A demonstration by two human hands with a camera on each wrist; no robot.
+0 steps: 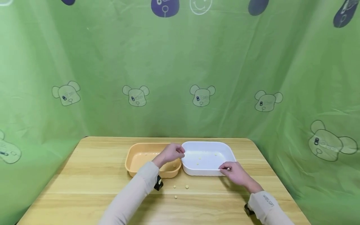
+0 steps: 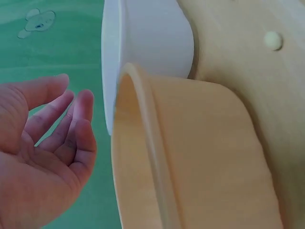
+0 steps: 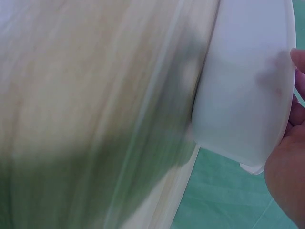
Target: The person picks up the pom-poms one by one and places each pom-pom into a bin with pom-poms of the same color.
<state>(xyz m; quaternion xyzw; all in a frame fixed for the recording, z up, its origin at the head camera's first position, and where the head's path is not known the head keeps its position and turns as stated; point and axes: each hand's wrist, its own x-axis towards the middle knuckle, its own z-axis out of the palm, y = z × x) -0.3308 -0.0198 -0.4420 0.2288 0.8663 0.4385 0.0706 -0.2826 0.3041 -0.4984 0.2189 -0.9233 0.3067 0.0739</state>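
Observation:
My left hand (image 1: 172,153) hovers above the right end of an orange tray (image 1: 132,173), close to the white tray's left rim. Its fingers are loosely bent, and the left wrist view shows nothing between them. At the white tray's (image 1: 201,172) near right corner, my right hand (image 1: 236,172) pinches the rim; part of its fingers is cut off in the right wrist view. Several small pale yellow balls are about: a ball (image 1: 199,158) and others inside the white tray, a ball (image 1: 146,154) in the orange one, a ball (image 1: 187,187) and others on the table.
Both trays stand side by side, ends touching or nearly so, on a wood-grain table (image 1: 84,181). A green curtain (image 1: 168,118) printed with bear heads hangs behind the table and along its sides. Dark devices (image 1: 158,183) are strapped at the wrists.

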